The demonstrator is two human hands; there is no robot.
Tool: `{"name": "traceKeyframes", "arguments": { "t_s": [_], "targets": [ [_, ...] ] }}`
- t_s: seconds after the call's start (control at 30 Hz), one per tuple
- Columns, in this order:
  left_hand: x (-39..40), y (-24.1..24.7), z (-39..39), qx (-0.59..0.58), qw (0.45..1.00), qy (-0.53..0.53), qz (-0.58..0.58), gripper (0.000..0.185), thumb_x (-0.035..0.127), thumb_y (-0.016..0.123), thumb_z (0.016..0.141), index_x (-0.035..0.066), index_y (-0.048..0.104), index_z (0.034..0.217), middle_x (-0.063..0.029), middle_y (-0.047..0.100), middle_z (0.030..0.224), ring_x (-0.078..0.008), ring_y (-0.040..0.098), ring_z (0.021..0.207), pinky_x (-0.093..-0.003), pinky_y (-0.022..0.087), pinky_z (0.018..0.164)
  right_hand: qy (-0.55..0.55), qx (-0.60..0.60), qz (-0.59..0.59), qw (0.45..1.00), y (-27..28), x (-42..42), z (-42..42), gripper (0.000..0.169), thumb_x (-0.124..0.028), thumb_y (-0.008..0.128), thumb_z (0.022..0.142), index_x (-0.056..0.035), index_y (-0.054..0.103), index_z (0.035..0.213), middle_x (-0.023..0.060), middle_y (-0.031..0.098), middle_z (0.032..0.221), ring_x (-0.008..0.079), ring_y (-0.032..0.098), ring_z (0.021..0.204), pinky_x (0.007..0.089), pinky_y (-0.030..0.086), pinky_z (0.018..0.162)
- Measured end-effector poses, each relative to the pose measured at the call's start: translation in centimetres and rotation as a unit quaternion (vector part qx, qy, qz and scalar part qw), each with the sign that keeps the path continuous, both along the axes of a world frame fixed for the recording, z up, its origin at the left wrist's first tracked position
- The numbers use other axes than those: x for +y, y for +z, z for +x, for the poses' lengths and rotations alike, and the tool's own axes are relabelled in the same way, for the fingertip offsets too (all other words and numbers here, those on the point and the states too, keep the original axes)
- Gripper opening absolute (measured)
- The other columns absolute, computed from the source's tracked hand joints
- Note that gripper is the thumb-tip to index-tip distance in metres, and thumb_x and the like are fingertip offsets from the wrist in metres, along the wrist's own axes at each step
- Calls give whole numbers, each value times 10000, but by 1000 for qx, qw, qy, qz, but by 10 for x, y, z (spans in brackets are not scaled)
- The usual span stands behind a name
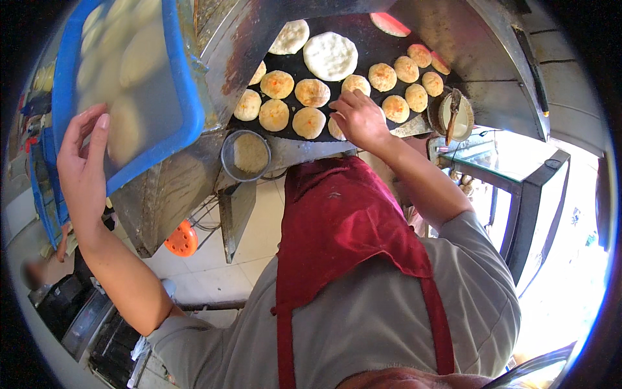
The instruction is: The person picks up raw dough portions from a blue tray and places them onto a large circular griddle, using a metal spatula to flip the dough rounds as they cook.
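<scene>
My left hand [87,150] is at the near left edge of a blue tray [188,97], fingers slightly apart over its cloudy cover. Pale dough rounds [125,121] show blurred beneath that cover. Over the dark griddle [335,24] reaches my right hand [362,119], fingers bent down among small browned flatbreads [309,123]. One flatbread [355,83] lies at its knuckles and another [337,130] is partly covered by the hand. The fingertips are partly hidden, so a grip cannot be made out. Behind lies a large pale flatbread [330,56].
A bowl of pale grains [250,154] stands at the griddle's front left. Right of the griddle is a pot of whitish liquid [459,116] with a brush [453,114] across it. Metal walls [486,68] flank the griddle. A glass case [515,165] stands right, an orange stool [182,238] below left.
</scene>
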State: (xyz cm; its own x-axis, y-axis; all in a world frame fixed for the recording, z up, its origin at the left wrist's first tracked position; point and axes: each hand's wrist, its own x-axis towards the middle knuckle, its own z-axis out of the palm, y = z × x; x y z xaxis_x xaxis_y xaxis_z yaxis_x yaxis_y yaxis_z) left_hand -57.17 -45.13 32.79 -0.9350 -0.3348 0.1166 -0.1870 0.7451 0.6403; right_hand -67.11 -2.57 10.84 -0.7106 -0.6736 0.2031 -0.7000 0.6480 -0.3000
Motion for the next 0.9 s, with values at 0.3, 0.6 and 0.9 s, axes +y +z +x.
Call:
{"name": "traceKeyframes", "arguments": {
  "t_s": [0.3,0.6,0.9],
  "targets": [
    [-7,1,-2,-4,1000,22,7,305,238,651,987,2,651,1180,-58,660,1136,-137,587,1068,-272,440,952,-50,14,161,986,-18,-23,-86,253,-147,708,831,-123,694,1082,69,624,1087,264,593,1046,417,495,898],
    [-9,3,-1,-2,999,33,-3,306,234,646,994,4,643,1196,-61,657,1147,-135,585,1067,-268,454,926,-135,0,150,979,-28,-15,-126,180,-105,636,873,-70,678,1045,117,642,1045,317,636,1015,425,530,869],
    [-23,0,3,-20,999,31,19,290,217,627,1003,11,642,1207,-46,650,1186,-130,565,1108,-267,419,991,-46,-48,63,996,-37,-30,-157,417,12,571,793,-23,652,1200,184,638,1237,343,633,1113,409,517,983]
  ]
}}
